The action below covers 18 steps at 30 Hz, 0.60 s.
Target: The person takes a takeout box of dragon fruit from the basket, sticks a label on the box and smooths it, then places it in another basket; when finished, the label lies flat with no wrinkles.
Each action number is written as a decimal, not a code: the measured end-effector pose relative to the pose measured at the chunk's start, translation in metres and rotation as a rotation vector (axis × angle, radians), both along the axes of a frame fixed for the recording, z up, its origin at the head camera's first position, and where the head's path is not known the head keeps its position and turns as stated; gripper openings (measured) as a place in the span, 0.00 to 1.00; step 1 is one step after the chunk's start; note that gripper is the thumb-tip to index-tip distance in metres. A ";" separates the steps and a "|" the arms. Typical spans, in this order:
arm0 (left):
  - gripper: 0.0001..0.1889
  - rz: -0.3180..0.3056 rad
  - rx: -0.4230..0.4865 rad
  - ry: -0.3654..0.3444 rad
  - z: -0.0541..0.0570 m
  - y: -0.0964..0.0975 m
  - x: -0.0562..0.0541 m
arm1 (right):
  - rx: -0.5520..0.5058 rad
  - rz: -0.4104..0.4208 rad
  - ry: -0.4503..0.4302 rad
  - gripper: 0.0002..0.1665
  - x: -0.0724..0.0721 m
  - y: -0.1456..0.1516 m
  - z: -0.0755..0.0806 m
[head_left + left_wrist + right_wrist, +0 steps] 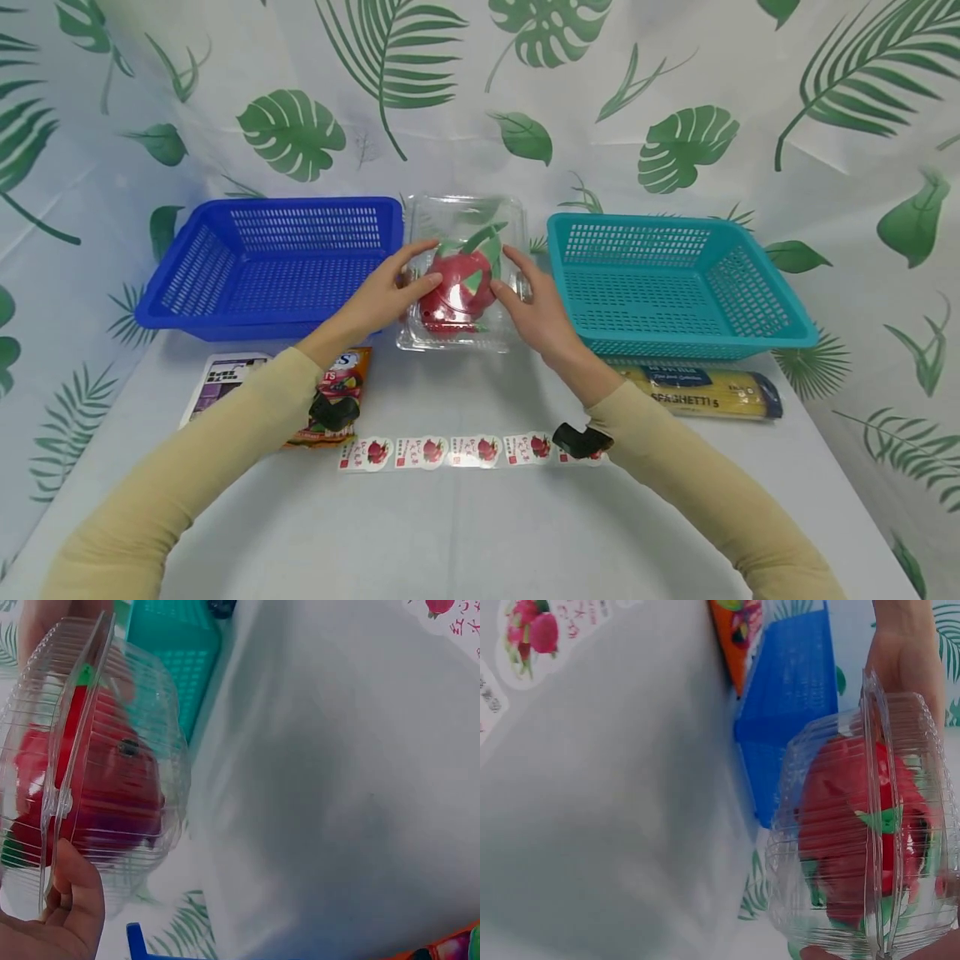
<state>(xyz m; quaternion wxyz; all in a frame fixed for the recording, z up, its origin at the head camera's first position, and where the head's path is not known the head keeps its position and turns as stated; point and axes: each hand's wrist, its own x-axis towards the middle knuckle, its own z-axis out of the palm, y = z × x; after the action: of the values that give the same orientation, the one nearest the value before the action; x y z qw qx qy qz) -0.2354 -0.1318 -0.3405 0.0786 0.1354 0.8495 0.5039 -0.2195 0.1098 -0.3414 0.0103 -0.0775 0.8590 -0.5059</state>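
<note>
A clear plastic clamshell box (411,337) is held up at the back middle, between the two baskets. Its lid is closed over a red dragon fruit (453,287) with green leaf tips. My left hand (384,293) grips the box's left side, thumb toward the front. On the opposite side my right hand (540,315) holds it the same way. The left wrist view shows the left thumb and fingers pinching the rim seam of the box (169,712). In the right wrist view the box (784,896) hangs above the table, and the right fingers are mostly hidden at the edge.
A blue basket (270,325) stands left of the box, a teal basket (690,343) right of it. Spaghetti (697,393) lies before the teal one. An orange snack bag (352,387) and a white-and-purple packet (213,387) lie front left. A strip of dragon-fruit stickers (476,452) lies nearer.
</note>
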 end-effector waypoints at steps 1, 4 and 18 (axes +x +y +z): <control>0.32 0.001 0.003 0.000 -0.001 0.001 0.000 | 0.004 -0.002 0.002 0.36 0.000 0.000 0.000; 0.31 0.007 0.015 -0.006 -0.003 0.002 0.002 | 0.003 -0.005 0.007 0.35 0.002 0.002 -0.002; 0.31 -0.003 -0.019 -0.007 -0.015 0.007 0.007 | -0.031 0.002 -0.072 0.33 0.010 0.009 -0.018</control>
<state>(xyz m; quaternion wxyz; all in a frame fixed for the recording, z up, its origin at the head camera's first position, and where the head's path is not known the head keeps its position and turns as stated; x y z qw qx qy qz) -0.2280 -0.1252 -0.3555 0.0835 0.1341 0.8539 0.4960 -0.2098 0.1189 -0.3594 0.0405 -0.0604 0.8500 -0.5218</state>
